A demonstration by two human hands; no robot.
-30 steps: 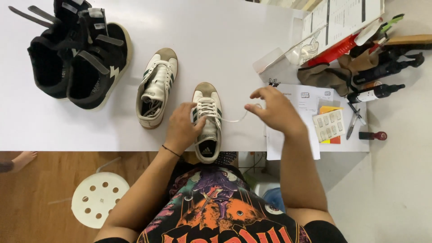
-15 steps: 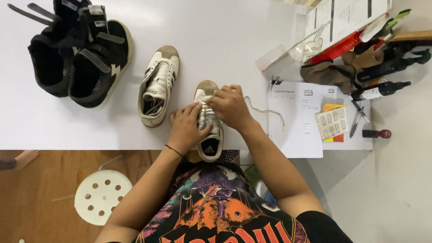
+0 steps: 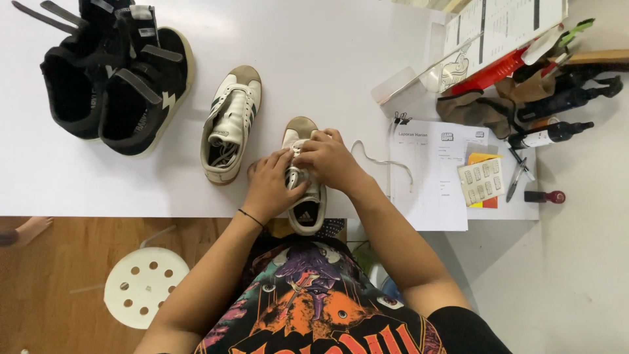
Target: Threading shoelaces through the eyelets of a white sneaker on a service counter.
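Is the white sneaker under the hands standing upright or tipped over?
Upright: the white sneaker rests on its sole on the table, opening facing up.

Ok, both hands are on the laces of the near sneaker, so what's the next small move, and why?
Probably draw the loose lace taut to the right with the right hand while the left hand steadies the sneaker. The lace lies slack on the table, curling toward the paper, and both hands pinch at the eyelets.

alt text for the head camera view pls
Both hands, left hand and right hand, work the lace on a white sneaker at the edge of a white table. Its mate and black high-tops lie left.
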